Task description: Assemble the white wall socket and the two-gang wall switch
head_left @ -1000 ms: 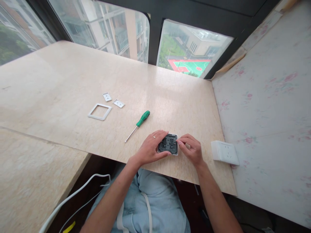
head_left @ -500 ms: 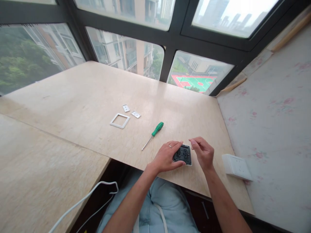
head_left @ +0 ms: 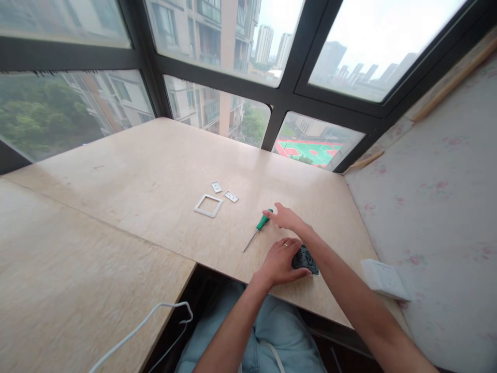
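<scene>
My left hand (head_left: 282, 260) rests closed on a dark socket module (head_left: 306, 259) near the front edge of the beige stone table (head_left: 155, 166), with a ring on one finger. My right hand (head_left: 286, 217) reaches across above it, fingers stretched out, fingertips touching or nearly touching the green handle of a screwdriver (head_left: 259, 226). The screwdriver lies flat, its metal shaft pointing toward me and to the left.
A white square frame (head_left: 208, 205) and two small white cover pieces (head_left: 224, 191) lie farther left. A white wall socket (head_left: 384, 280) sits at the right by the floral-papered surface (head_left: 438, 207). A white cable (head_left: 147, 321) hangs below the table. Windows stand behind.
My right hand left the socket module and reached forward-left to the screwdriver handle. My left hand stayed on the module. The view tilted upward.
</scene>
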`<state>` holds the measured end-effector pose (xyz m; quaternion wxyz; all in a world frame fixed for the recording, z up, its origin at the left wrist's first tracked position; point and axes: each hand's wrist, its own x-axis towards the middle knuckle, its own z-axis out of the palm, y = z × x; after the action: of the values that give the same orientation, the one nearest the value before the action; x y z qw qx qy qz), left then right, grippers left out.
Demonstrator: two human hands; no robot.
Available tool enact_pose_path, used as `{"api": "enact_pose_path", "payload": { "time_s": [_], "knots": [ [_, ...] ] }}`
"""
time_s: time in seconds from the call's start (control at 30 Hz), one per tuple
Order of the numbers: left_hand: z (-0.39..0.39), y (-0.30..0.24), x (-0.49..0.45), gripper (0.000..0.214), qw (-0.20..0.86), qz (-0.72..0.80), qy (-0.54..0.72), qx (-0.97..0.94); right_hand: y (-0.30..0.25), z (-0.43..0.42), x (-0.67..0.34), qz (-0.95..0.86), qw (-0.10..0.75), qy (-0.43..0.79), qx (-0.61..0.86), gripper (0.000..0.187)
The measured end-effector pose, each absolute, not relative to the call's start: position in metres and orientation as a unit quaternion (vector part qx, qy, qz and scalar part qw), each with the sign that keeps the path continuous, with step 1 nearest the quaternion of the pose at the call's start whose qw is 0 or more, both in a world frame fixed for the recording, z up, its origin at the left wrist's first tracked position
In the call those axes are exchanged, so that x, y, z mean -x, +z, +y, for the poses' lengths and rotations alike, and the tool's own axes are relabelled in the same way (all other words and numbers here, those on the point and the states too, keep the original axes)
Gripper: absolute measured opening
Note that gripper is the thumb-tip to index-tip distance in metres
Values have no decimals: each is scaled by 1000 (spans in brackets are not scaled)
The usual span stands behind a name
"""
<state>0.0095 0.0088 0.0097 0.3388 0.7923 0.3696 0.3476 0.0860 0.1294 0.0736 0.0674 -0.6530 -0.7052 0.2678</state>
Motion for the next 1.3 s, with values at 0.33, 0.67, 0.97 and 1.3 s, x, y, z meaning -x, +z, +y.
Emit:
{"api": "enact_pose_path", "payload": {
  "time_s": [0.33,0.67,0.97,1.3],
  "knots": [
    [10,9,-10,63,325,370,334,-804,54,135,-60,-605,165,420,656,33],
    [11,9,-11,76,330,376,344,-795,95,119,-94,-494,531,507,465,41],
    [10,7,-12,86,337,389,336,-789,129,62,-145,-486,653,482,324,41],
    [12,2,-12,88,352,390,352,-775,124,11,-202,-529,671,362,374,38]
  ]
}}
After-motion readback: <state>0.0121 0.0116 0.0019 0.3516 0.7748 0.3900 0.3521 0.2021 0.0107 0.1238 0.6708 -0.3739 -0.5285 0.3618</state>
